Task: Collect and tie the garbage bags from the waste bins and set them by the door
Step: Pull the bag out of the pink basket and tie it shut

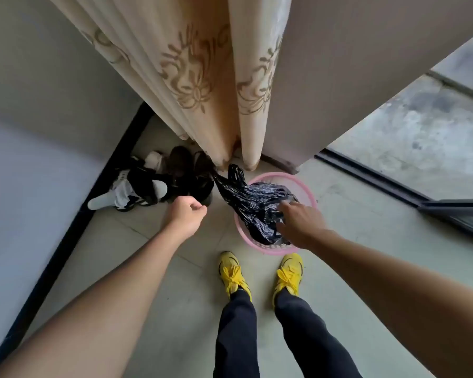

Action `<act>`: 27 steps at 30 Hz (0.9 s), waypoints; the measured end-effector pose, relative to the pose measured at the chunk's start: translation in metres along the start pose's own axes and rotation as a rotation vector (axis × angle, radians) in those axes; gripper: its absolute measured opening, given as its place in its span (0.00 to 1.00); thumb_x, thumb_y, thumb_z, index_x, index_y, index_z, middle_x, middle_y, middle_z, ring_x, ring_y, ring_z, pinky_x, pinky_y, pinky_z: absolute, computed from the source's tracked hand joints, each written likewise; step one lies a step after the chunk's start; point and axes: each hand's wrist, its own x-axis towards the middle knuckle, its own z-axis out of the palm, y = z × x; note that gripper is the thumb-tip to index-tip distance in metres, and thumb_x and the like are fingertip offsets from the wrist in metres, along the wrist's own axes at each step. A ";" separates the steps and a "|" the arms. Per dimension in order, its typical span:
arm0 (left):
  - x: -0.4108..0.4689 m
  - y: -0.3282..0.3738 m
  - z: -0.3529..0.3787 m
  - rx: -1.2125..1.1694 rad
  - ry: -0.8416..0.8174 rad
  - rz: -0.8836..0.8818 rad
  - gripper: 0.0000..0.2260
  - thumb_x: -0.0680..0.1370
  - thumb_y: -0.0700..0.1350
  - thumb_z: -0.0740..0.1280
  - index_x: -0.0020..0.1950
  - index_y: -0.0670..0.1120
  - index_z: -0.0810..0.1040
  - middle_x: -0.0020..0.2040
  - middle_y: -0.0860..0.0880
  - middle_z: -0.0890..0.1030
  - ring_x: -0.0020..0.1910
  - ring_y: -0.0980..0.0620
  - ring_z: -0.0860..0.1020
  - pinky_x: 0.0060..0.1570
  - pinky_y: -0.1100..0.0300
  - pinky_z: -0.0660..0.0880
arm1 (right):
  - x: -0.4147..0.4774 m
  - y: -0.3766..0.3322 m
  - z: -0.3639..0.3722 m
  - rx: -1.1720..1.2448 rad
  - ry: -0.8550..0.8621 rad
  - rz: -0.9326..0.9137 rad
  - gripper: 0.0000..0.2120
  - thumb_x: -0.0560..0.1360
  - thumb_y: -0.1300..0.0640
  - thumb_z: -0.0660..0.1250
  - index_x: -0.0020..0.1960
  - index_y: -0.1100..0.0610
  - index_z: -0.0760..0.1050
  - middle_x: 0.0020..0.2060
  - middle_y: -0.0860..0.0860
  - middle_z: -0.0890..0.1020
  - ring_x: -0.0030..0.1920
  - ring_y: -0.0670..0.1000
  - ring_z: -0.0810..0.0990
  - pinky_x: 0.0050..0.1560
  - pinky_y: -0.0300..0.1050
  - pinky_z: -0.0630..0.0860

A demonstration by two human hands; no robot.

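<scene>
Black garbage bag [257,205] in pink bin [268,250], right hand [298,225] with spread fingers touching it, left hand [185,214] beside bin, curled, empty

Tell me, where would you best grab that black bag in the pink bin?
I'd take the black bag by its handle loop, which sticks up free past the far-left rim of the pink bin. Come from the left, where the left hand is; the rest lies crumpled inside.
</scene>
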 end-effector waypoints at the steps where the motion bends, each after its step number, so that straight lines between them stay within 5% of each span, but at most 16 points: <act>1: 0.017 -0.003 0.007 -0.010 0.006 0.019 0.06 0.74 0.48 0.67 0.37 0.49 0.78 0.37 0.48 0.82 0.40 0.44 0.82 0.46 0.52 0.80 | 0.014 -0.002 0.013 0.013 0.004 0.009 0.19 0.75 0.53 0.63 0.65 0.53 0.70 0.57 0.54 0.79 0.53 0.58 0.79 0.43 0.48 0.75; 6: 0.093 -0.004 0.036 -0.038 0.049 0.043 0.06 0.75 0.49 0.68 0.42 0.48 0.81 0.42 0.47 0.83 0.45 0.45 0.81 0.45 0.58 0.75 | 0.076 -0.008 0.073 0.060 0.044 0.058 0.28 0.73 0.50 0.68 0.70 0.54 0.65 0.63 0.55 0.73 0.61 0.58 0.73 0.44 0.47 0.70; 10: 0.148 0.006 0.058 -0.132 0.105 0.081 0.11 0.74 0.52 0.68 0.51 0.48 0.81 0.51 0.47 0.82 0.53 0.45 0.79 0.53 0.56 0.74 | 0.115 -0.008 0.112 0.076 0.117 0.039 0.39 0.70 0.46 0.72 0.74 0.55 0.58 0.69 0.55 0.67 0.67 0.57 0.67 0.54 0.53 0.74; 14: 0.190 0.021 0.088 -0.228 0.075 0.126 0.17 0.73 0.56 0.69 0.56 0.49 0.78 0.54 0.50 0.80 0.53 0.49 0.78 0.52 0.58 0.74 | 0.148 -0.009 0.141 0.135 0.146 -0.026 0.53 0.67 0.41 0.74 0.78 0.58 0.46 0.77 0.54 0.55 0.76 0.57 0.57 0.69 0.56 0.68; 17: 0.205 0.025 0.110 -0.248 0.022 0.193 0.25 0.66 0.61 0.70 0.58 0.49 0.77 0.54 0.50 0.81 0.54 0.49 0.79 0.56 0.55 0.76 | 0.163 -0.011 0.163 0.141 0.141 -0.026 0.56 0.66 0.38 0.73 0.79 0.57 0.43 0.75 0.56 0.60 0.73 0.58 0.60 0.67 0.57 0.68; 20: 0.210 0.019 0.130 -0.141 -0.007 0.195 0.24 0.67 0.60 0.71 0.58 0.50 0.78 0.54 0.49 0.82 0.51 0.49 0.80 0.54 0.56 0.77 | 0.162 -0.014 0.186 0.079 0.146 0.012 0.50 0.68 0.38 0.69 0.78 0.55 0.45 0.65 0.56 0.71 0.65 0.59 0.67 0.59 0.55 0.71; 22: 0.212 0.014 0.137 -0.057 -0.014 0.159 0.12 0.70 0.53 0.72 0.42 0.46 0.76 0.40 0.49 0.79 0.38 0.49 0.77 0.40 0.60 0.72 | 0.155 -0.013 0.196 0.047 0.154 0.050 0.40 0.72 0.38 0.64 0.76 0.55 0.54 0.62 0.56 0.74 0.62 0.59 0.69 0.56 0.55 0.70; 25: 0.204 0.011 0.139 0.008 0.040 0.078 0.21 0.71 0.44 0.71 0.30 0.48 0.58 0.29 0.50 0.63 0.28 0.49 0.62 0.29 0.59 0.58 | 0.137 -0.004 0.203 0.009 0.149 0.080 0.21 0.76 0.47 0.61 0.66 0.55 0.68 0.57 0.55 0.77 0.59 0.59 0.70 0.53 0.53 0.69; 27: 0.199 0.009 0.135 -0.096 0.068 0.024 0.19 0.70 0.43 0.69 0.31 0.47 0.58 0.30 0.49 0.63 0.30 0.49 0.63 0.31 0.59 0.59 | 0.124 0.007 0.204 0.021 0.123 0.108 0.15 0.76 0.52 0.62 0.60 0.56 0.73 0.54 0.55 0.77 0.58 0.59 0.71 0.52 0.52 0.69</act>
